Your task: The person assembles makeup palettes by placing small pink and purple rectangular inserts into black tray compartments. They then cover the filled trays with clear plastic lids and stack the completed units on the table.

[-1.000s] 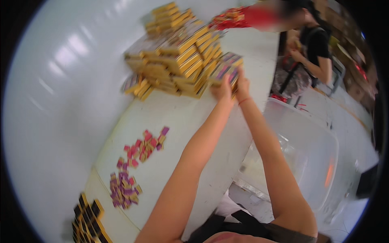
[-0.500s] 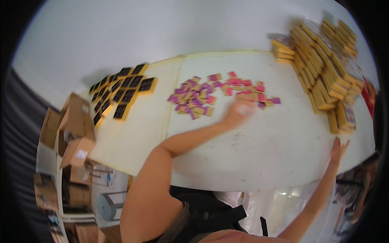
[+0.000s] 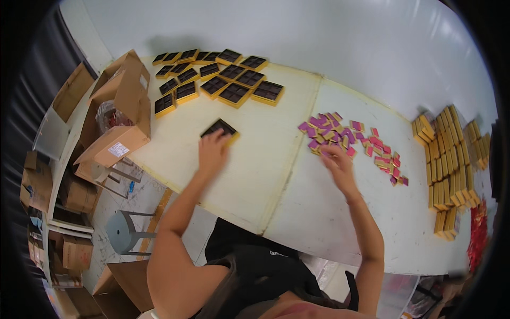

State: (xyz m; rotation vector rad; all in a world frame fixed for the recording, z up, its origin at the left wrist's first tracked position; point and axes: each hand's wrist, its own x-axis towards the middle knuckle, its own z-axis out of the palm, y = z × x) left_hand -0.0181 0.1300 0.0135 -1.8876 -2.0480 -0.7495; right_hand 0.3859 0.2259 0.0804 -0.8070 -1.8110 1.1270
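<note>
My left hand (image 3: 213,153) is closed on the near edge of a shallow yellow box (image 3: 227,127) with a black divided insert. This box lies on the white table, apart from the cluster behind it. My right hand (image 3: 339,166) hovers at the near edge of a pile of small purple-and-gold wrapped pieces (image 3: 332,127). Its fingers are bent but look apart, and I see nothing between them. Pink-and-gold wrapped pieces (image 3: 380,148) spread rightward from the pile.
Several yellow boxes with black inserts (image 3: 234,94) lie at the back left. Stacked gold boxes (image 3: 449,159) stand at the right, by a red shiny heap (image 3: 477,234). An open cardboard carton (image 3: 135,109) borders the table's left side. A grey stool (image 3: 121,231) stands below.
The view has turned left. My left hand has gone from the pink pieces to a yellow box at the left. My right hand has left the stacked boxes for the purple pile.
</note>
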